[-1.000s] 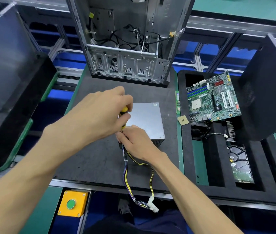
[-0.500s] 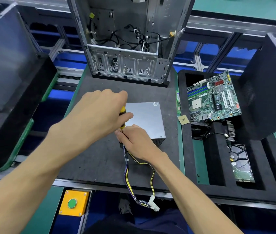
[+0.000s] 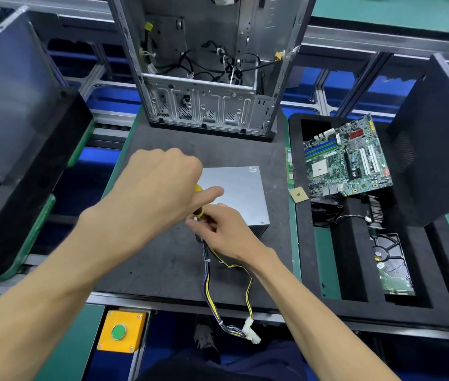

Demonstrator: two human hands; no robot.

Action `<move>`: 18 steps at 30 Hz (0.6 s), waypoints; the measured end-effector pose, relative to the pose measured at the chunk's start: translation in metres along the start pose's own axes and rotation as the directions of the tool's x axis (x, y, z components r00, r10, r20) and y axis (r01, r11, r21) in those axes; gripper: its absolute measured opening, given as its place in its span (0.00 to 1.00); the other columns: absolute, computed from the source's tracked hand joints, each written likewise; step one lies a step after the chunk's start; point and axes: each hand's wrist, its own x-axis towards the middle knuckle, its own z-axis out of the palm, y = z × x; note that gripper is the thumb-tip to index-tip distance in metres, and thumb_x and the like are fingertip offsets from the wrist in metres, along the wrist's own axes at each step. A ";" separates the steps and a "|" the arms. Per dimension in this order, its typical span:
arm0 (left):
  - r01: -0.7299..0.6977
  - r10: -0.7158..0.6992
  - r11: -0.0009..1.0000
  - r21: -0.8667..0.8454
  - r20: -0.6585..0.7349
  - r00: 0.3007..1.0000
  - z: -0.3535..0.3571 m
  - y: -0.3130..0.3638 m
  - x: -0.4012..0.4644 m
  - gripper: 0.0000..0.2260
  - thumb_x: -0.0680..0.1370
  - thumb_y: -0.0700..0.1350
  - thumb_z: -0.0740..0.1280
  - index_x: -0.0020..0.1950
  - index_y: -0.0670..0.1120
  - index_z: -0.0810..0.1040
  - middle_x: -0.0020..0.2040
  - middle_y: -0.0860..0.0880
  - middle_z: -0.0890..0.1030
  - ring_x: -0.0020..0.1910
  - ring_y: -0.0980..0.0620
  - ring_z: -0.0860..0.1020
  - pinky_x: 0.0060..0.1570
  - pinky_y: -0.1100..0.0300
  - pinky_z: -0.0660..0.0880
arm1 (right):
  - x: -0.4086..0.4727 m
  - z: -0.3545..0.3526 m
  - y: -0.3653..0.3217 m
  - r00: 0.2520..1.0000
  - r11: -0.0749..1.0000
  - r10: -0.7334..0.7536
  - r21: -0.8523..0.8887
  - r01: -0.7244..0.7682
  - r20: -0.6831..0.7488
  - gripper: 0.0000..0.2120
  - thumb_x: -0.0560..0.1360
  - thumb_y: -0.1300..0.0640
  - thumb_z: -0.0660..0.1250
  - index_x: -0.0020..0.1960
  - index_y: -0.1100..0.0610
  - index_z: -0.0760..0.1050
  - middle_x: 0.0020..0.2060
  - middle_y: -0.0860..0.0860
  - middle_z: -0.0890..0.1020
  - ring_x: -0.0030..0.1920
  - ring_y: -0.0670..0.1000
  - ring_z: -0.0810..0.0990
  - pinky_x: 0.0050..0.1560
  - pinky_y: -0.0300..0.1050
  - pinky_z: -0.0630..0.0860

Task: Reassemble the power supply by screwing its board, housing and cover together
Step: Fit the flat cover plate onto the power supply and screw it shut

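- fingers of our left hand [image 3: 152, 199] curl around a yellow-handled screwdriver [image 3: 198, 200], thumb stretched out to the right along it; only slivers of yellow show above and below the thumb.
- fingers of our right hand [image 3: 224, 229] are bunched together, pinching at the low end of the screwdriver right at the near-left corner of the power supply [image 3: 238, 196]; we cannot tell whether they pinch the shaft, a screw or the wires.
- both our hands touch each other at that corner, left above right.
- power supply sits flat on the dark mat [image 3: 163, 259] in the middle of the bench, its plain grey cover facing up, a small round sticker at the far-right corner.
- cable bundle [image 3: 209, 287] of yellow, purple and black wires leaves the near-left corner under our right hand, loops toward us over the mat's near edge and ends in a white connector [image 3: 251, 329] hanging past it.
- beyond the power supply, an open computer case [image 3: 204, 78] stands upright at the far edge of the mat, loose black cables inside.
- to the right, a black foam tray [image 3: 355, 270] holds a green motherboard [image 3: 347, 158] tilted against a dark panel [image 3: 437, 138], a hard drive [image 3: 391, 265] in a near slot, and a small square chip [image 3: 298, 194] on its left rim.
- near-left, below the bench edge, a yellow box with a green button [image 3: 119, 331].
- far left, a large dark panel [image 3: 11, 92] leans in another black tray.
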 end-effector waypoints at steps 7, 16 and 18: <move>-0.233 0.281 0.869 -0.437 0.047 0.959 0.003 -0.012 -0.004 0.12 0.78 0.55 0.65 0.60 0.55 0.74 0.52 0.57 0.72 0.39 0.57 0.76 0.43 0.53 0.75 | 0.004 -0.007 0.000 1.000 0.999 0.014 0.053 -0.015 0.028 0.15 0.81 0.44 0.58 0.43 0.44 0.81 0.35 0.43 0.79 0.38 0.44 0.76 0.40 0.34 0.65; -0.011 0.010 1.000 -0.028 -0.046 0.999 0.009 -0.001 0.013 0.28 0.74 0.72 0.54 0.34 0.49 0.74 0.29 0.51 0.68 0.31 0.46 0.73 0.30 0.58 0.56 | 0.005 -0.010 0.001 0.991 0.936 0.131 0.334 -0.114 -0.029 0.08 0.76 0.54 0.73 0.43 0.52 0.74 0.29 0.39 0.72 0.31 0.43 0.66 0.36 0.34 0.65; 0.016 -0.020 0.999 -0.045 -0.089 0.996 0.009 -0.002 0.012 0.29 0.74 0.72 0.53 0.31 0.48 0.70 0.28 0.50 0.69 0.28 0.48 0.69 0.29 0.59 0.57 | 0.007 -0.014 0.000 0.993 0.916 0.120 0.386 -0.106 -0.010 0.11 0.76 0.57 0.74 0.39 0.49 0.75 0.30 0.41 0.73 0.33 0.46 0.67 0.37 0.39 0.65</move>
